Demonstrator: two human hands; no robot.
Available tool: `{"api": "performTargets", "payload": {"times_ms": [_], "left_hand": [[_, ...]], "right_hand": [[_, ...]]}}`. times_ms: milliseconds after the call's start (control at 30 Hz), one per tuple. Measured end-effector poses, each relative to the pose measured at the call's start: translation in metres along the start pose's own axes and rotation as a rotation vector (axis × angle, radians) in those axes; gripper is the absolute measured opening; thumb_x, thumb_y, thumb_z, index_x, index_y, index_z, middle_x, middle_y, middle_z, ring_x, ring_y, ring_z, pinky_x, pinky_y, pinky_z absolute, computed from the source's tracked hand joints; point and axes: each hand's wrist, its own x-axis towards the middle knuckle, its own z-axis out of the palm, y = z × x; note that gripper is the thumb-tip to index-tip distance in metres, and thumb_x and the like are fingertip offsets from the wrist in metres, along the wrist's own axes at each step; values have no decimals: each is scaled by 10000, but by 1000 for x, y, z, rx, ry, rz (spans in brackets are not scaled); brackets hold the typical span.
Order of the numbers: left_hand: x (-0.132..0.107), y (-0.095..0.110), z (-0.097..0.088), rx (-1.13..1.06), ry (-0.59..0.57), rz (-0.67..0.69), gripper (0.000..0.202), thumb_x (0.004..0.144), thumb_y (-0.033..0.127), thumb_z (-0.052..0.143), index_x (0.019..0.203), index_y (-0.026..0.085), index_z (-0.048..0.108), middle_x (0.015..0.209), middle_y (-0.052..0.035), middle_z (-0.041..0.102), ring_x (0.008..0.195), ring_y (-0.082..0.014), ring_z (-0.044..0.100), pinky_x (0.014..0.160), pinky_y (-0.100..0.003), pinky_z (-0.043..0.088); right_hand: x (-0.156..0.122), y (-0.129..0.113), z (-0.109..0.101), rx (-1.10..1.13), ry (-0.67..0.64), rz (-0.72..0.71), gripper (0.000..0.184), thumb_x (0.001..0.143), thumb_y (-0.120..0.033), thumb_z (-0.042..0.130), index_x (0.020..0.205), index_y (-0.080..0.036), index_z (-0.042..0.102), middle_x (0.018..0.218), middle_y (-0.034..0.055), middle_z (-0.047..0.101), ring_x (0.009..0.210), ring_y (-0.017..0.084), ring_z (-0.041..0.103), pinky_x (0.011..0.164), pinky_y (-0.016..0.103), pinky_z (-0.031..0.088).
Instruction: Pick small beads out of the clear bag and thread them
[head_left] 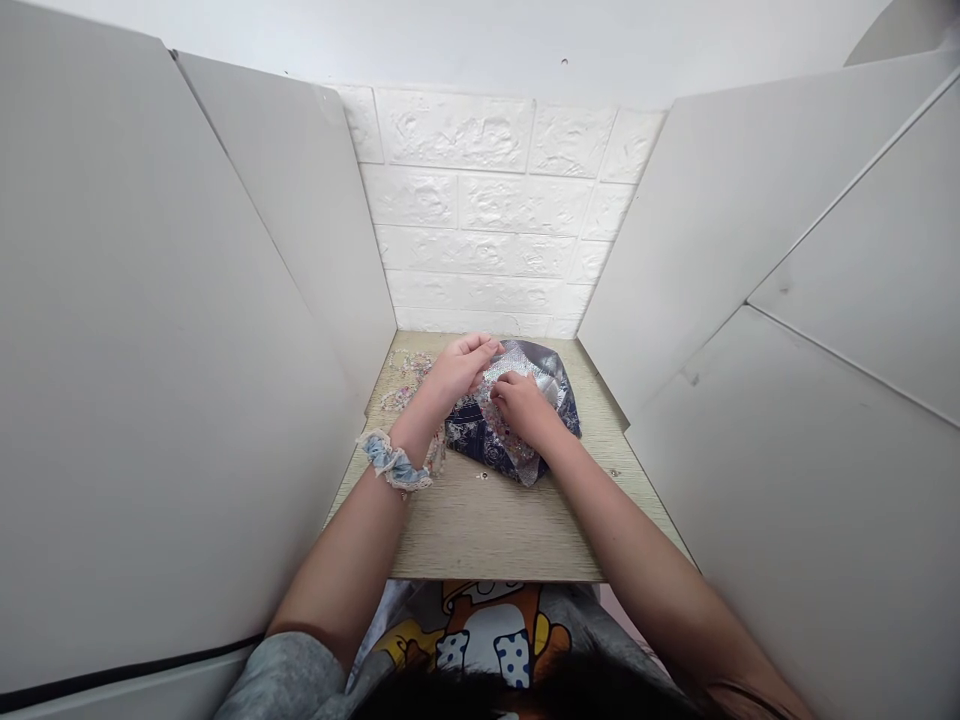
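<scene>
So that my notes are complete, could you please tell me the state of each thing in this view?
Left hand: raised at the edge of the silvery sheet, fingers curled.
Right hand: pressed on the silvery sheet, fingers bent down.
Silvery sheet: crinkled, lying over the cloth.
Navy floral cloth: rumpled, lying on the board.
Beaded strands: loose, heaped on the board.
Denim lace scrunchie: worn just above the left hand.
Wood-grain board: level, bearing these things.

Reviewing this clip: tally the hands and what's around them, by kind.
hands: 2 (left hand, right hand)
denim lace scrunchie: 1
navy patterned cloth: 1
silver crinkled sheet: 1
Total: 5, leaving out beaded strands, too small to count
</scene>
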Motion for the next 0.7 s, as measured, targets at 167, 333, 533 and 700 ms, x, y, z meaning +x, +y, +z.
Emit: {"api": "performTargets", "payload": {"times_ms": [167, 333, 533, 700], "left_hand": [[-2, 3, 2, 60, 21, 11, 208, 758, 370, 469, 721, 166, 484, 460, 75, 230, 373, -29, 168, 361, -175, 159], [-1, 1, 2, 91, 37, 26, 230, 749, 386, 470, 719, 160, 501, 461, 74, 236, 378, -31, 186, 369, -176, 182], [2, -2, 2, 115, 49, 8, 198, 739, 346, 477, 715, 152, 508, 471, 65, 291, 372, -30, 242, 369, -178, 188], [3, -3, 1, 153, 69, 6, 171, 719, 311, 475, 704, 146, 519, 499, 53, 358, 389, -36, 295, 377, -183, 208]], "right_hand": [[1, -2, 3, -62, -30, -4, 177, 808, -165, 403, 816, -178, 580, 937, 75, 536, 850, 164, 487, 980, 493, 169], [3, -1, 6, -132, -12, -14, 210, 798, -122, 387, 785, -186, 587, 910, 75, 541, 820, 166, 492, 989, 483, 168], [4, -2, 7, -99, -26, 0, 208, 803, -134, 371, 768, -175, 573, 905, 78, 541, 811, 167, 504, 980, 495, 177], [4, -4, 2, 59, 13, 40, 159, 786, -152, 387, 776, -163, 546, 896, 64, 545, 846, 171, 497, 966, 509, 184]]}}
